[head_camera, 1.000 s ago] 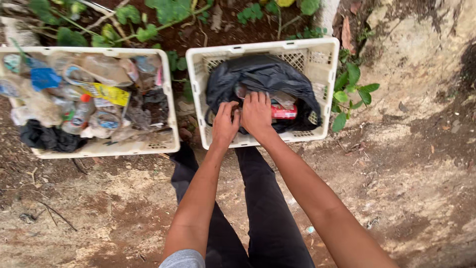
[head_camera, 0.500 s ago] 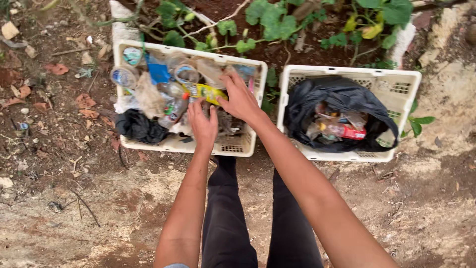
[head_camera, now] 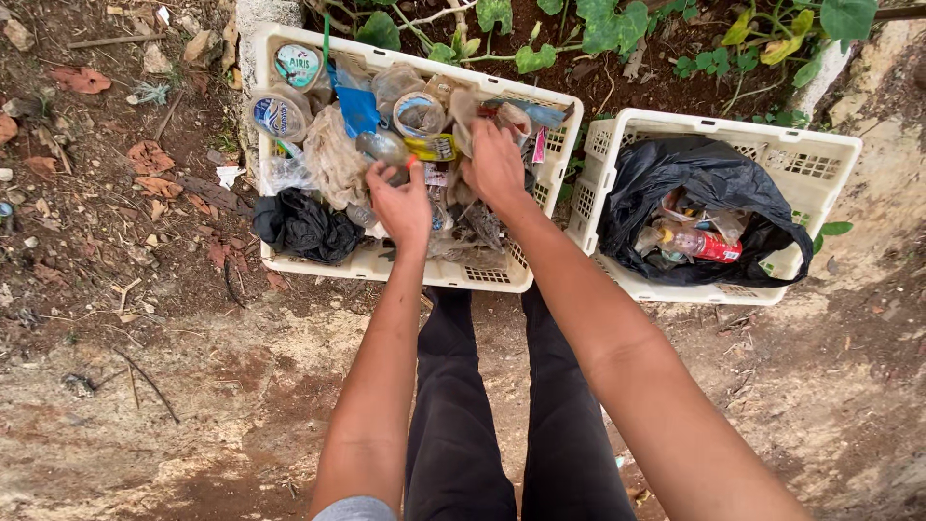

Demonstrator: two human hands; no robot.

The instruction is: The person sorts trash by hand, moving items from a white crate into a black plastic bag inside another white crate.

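Observation:
A white plastic crate (head_camera: 482,276) on the ground ahead of me is heaped with plastic rubbish: cups, wrappers, clear bags and bottles. My left hand (head_camera: 401,205) is over its middle, fingers closed around a clear plastic bottle (head_camera: 382,148) with a red ring at its neck. My right hand (head_camera: 496,170) lies a little to the right on the pile, fingers pushed down among crumpled wrappers; what it grips is hidden. A second white crate (head_camera: 828,146) to the right is lined with a black bag (head_camera: 701,175) holding a red-labelled bottle (head_camera: 707,244) and other plastic.
A black bag (head_camera: 305,226) hangs over the left crate's front-left corner. My legs in dark trousers (head_camera: 463,405) stand just before the crates. Green leafy plants (head_camera: 617,27) grow behind them. Bare soil with dry leaves and sticks lies to the left, rough pale rock on the right.
Both hands left the bag-lined right crate and moved to the left crate. The left hand now closes on a clear bottle, and the view has shifted left.

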